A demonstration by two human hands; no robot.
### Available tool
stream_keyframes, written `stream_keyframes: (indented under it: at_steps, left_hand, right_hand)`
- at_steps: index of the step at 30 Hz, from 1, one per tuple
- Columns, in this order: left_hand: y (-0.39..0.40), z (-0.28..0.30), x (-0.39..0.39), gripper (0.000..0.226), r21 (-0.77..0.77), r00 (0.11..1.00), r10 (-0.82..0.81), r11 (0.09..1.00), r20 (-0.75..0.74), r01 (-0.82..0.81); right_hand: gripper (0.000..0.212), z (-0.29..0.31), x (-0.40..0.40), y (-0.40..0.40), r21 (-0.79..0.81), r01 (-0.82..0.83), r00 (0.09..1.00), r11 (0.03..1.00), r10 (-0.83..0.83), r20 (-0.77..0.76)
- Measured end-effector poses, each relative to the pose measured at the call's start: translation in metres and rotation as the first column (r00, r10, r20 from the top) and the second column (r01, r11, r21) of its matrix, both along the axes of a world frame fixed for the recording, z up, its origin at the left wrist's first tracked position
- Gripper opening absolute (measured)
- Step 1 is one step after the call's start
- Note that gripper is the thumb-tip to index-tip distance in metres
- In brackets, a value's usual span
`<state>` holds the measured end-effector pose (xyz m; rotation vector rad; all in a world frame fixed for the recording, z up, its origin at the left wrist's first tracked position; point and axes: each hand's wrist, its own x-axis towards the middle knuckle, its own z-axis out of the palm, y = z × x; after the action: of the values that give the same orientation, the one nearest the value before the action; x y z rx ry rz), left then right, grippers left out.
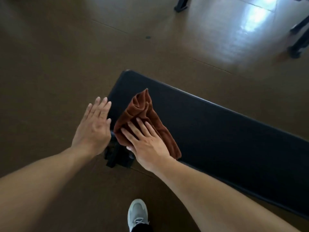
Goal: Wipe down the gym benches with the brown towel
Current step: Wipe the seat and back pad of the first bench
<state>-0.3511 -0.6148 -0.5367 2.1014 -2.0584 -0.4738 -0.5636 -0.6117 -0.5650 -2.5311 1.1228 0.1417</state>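
Note:
A black padded gym bench (217, 131) runs from the middle of the view down to the right edge. The crumpled brown towel (143, 108) lies on its near left end. My right hand (147, 143) presses flat on the towel with straight fingers. My left hand (93, 126) hovers with straight fingers just off the bench's left end, beside the towel, and holds nothing.
The bench's black leg and foot (117, 156) stand under its left end, between my hands. Brown floor (50, 64) lies all around. Black equipment legs (299, 42) stand at the far right, another (181, 5) at the top. My grey shoe (138, 215) is at the bottom.

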Motion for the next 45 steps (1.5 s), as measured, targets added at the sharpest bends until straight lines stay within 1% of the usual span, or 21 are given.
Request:
stream_keyframes:
  at_steps: [2,6,9,12,15,18,19,21,23,26,28,29,31,32,33,35,36,39,42,44,45]
  left_hand:
    - [0.007,0.006,0.032,0.057,-0.002,0.999,0.045,0.999,0.017,-0.045]
    - [0.017,0.009,0.066,0.057,-0.01,0.992,0.12,0.993,0.039,-0.119]
    - [0.02,0.007,0.064,0.057,0.0,0.993,0.106,0.994,0.043,-0.106]
    - [0.018,0.004,0.035,0.059,0.004,0.999,0.023,1.0,0.039,-0.023]
    - [0.01,-0.001,-0.019,0.063,0.006,0.997,-0.075,0.997,0.017,0.075]
    - [-0.001,-0.001,-0.104,0.061,0.02,0.986,-0.167,0.986,-0.028,0.168]
    - [-0.003,0.0,-0.133,0.062,0.034,0.974,-0.226,0.973,-0.027,0.227]
    - [-0.004,-0.001,-0.195,0.066,0.113,0.939,-0.341,0.933,-0.032,0.342]
    - [0.001,0.0,-0.249,0.062,0.19,0.924,-0.374,0.905,-0.075,0.382]
    - [0.014,0.0,-0.337,0.052,0.153,0.895,-0.431,0.883,-0.111,0.444]
    - [0.024,0.002,-0.393,0.049,0.113,0.892,-0.433,0.887,-0.131,0.448]
    - [0.028,0.004,-0.419,0.047,0.097,0.897,-0.42,0.896,-0.136,0.434]
    - [0.031,0.008,-0.473,0.039,0.068,0.921,-0.354,0.927,-0.162,0.368]
    - [0.032,0.01,-0.494,0.034,0.066,0.935,-0.308,0.944,-0.177,0.324]
    - [0.031,0.011,-0.518,0.03,0.061,0.947,-0.264,0.958,-0.181,0.279]
    - [0.031,0.014,-0.546,0.027,0.062,0.97,-0.196,0.976,-0.144,0.207]
    - [0.031,0.016,-0.563,0.027,0.07,0.978,-0.171,0.981,-0.117,0.18]
    - [0.03,0.025,-0.587,0.027,0.131,0.993,-0.1,0.986,-0.064,0.108]
    - [0.033,0.033,-0.618,0.027,0.201,0.989,-0.136,0.969,-0.052,0.144]
    - [0.036,0.037,-0.638,0.027,0.218,0.981,-0.183,0.957,-0.067,0.194]
    - [0.037,0.037,-0.649,0.026,0.215,0.976,-0.201,0.953,-0.085,0.215]
  right_hand:
    - [0.064,0.001,0.037,-0.016,0.006,-0.054,0.998,0.999,0.054,-0.031]
    - [0.066,0.0,0.072,-0.039,0.005,-0.099,0.993,0.995,0.099,-0.063]
    - [0.066,0.0,0.062,-0.041,0.023,-0.082,0.996,0.996,0.083,-0.027]
    - [0.066,0.001,0.03,-0.028,0.039,-0.014,1.0,0.999,0.013,0.013]
    - [0.067,0.002,-0.021,-0.009,0.039,0.049,0.998,0.998,-0.05,0.028]
    - [0.066,0.001,-0.095,0.013,0.028,0.094,0.995,0.995,-0.095,0.032]
    - [0.067,0.0,-0.119,0.021,0.022,0.104,0.994,0.994,-0.104,0.033]
    - [0.067,-0.001,-0.176,0.038,0.017,0.119,0.992,0.993,-0.12,0.028]
    - [0.068,0.0,-0.234,0.056,0.012,0.127,0.992,0.992,-0.127,0.024]
    - [0.066,0.006,-0.331,0.09,-0.008,0.198,0.979,0.98,-0.197,0.055]
    - [0.068,0.009,-0.386,0.116,-0.019,0.334,0.94,0.942,-0.332,0.083]
    - [0.072,0.012,-0.408,0.131,-0.008,0.451,0.889,0.892,-0.448,0.097]
    - [0.079,0.018,-0.45,0.159,0.035,0.682,0.721,0.73,-0.68,0.133]
    - [0.075,0.02,-0.463,0.169,0.059,0.741,0.656,0.669,-0.74,0.15]
    - [0.065,0.021,-0.48,0.177,0.078,0.763,0.624,0.642,-0.763,0.168]
    - [0.038,0.024,-0.495,0.184,0.085,0.748,0.63,0.658,-0.745,0.22]
    - [0.03,0.025,-0.506,0.188,0.104,0.733,0.639,0.672,-0.733,0.232]
    - [0.03,0.031,-0.513,0.189,0.156,0.733,0.624,0.662,-0.745,0.235]
    - [0.025,0.029,-0.533,0.2,0.213,0.748,0.59,0.629,-0.776,0.222]
    - [0.026,0.027,-0.552,0.211,0.241,0.796,0.518,0.555,-0.831,0.202]
    - [0.027,0.026,-0.565,0.216,0.251,0.834,0.451,0.491,-0.869,0.203]
